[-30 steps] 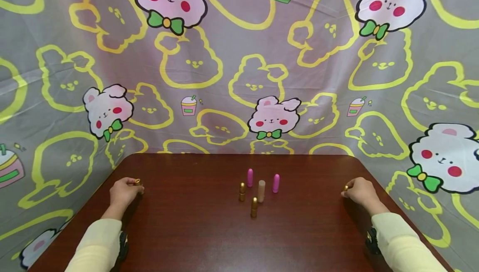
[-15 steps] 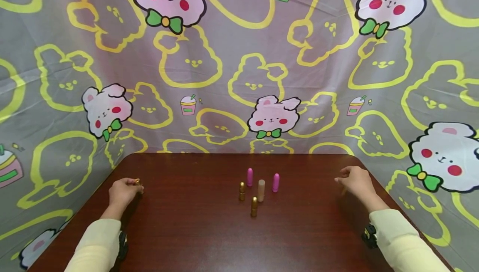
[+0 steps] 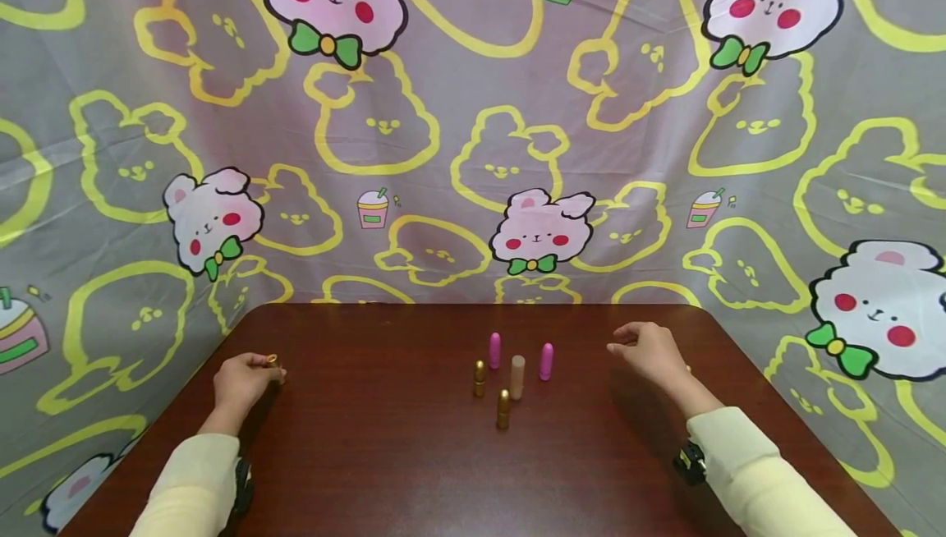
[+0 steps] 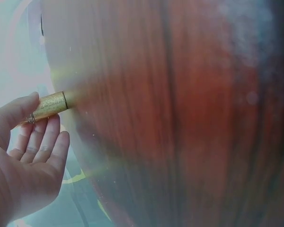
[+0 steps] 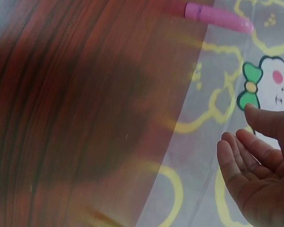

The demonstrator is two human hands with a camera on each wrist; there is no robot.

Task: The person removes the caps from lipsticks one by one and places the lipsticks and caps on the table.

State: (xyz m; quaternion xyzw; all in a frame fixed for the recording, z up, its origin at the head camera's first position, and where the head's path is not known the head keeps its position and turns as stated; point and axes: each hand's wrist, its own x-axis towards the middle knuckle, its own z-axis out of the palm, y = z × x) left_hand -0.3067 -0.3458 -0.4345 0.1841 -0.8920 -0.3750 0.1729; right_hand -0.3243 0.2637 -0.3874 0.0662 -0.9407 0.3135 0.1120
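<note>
At the table's left side, my left hand (image 3: 242,385) pinches a small gold tube (image 3: 273,361) between thumb and fingers. The left wrist view shows the gold tube (image 4: 49,105) pointing toward the dark tabletop, the fingers (image 4: 41,142) bent beneath it. My right hand (image 3: 650,350) hovers above the right half of the table, holding nothing, its fingers loosely bent and thumb apart. Closest to it is an upright pink bullet-shaped tube (image 3: 546,362), seen also as a pink tube (image 5: 217,18) in the right wrist view. A gold piece (image 3: 689,369) is mostly hidden behind the right wrist.
Near the middle of the brown table (image 3: 384,455) stand another pink tube (image 3: 494,351), a beige cylinder (image 3: 516,378) and two gold bullet-shaped tubes, one at the left (image 3: 479,378) and one in front (image 3: 503,410). A patterned curtain (image 3: 436,192) surrounds the table's back and sides.
My right hand has let go of the gold piece at the right, lifted, and moved left toward the middle group. The left hand stays in place with the gold tube.
</note>
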